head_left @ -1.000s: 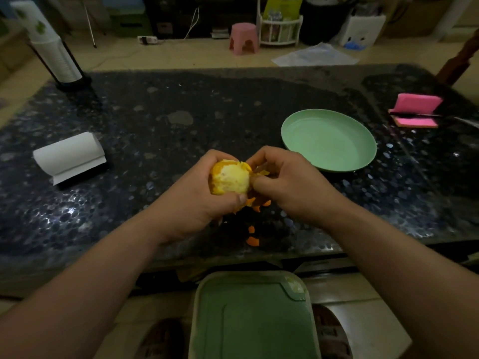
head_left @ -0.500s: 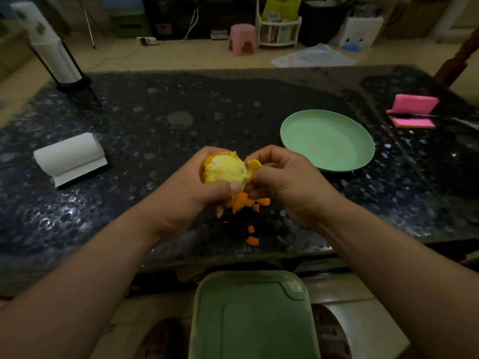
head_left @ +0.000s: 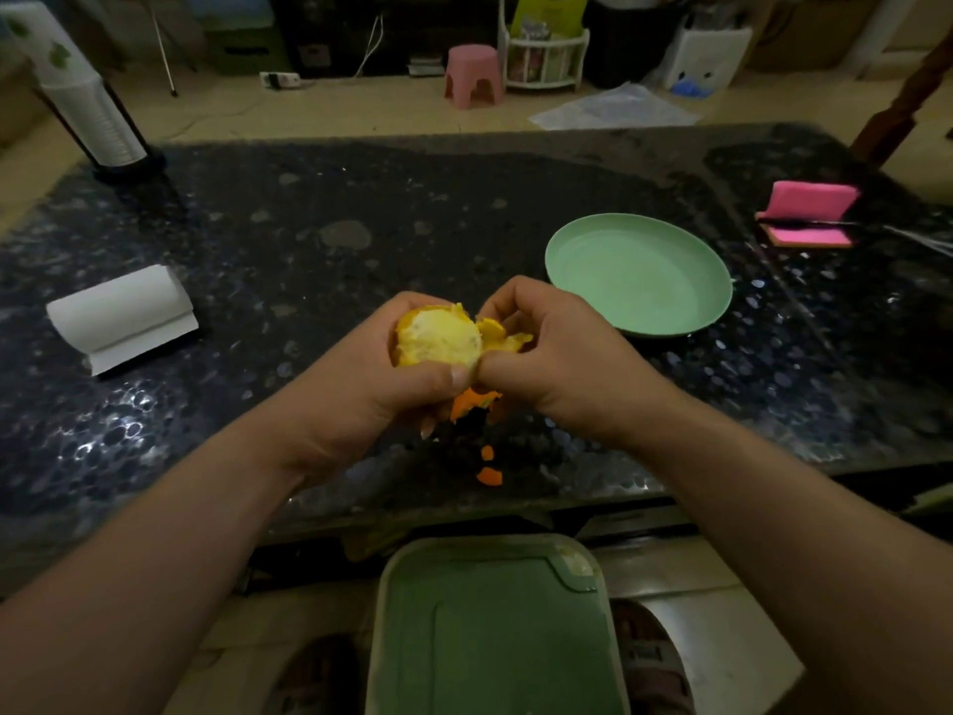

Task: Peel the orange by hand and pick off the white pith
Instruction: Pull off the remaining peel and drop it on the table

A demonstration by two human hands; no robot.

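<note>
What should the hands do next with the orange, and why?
Probably pull the loose peel flap away from the orange until it tears off. The right hand pinches that flap, the left hand grips the orange, and the top is bare and pale while skin covers its left side, so more peel has to come off.

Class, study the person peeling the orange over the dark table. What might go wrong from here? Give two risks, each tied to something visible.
1. Peel scraps lie near the front edge of the table, not on the green plate; further bits may fall to the floor.
2. The left hand grips the orange while the right hand pinches a peel flap; a hard tug could tear the flesh and drip juice.
</note>
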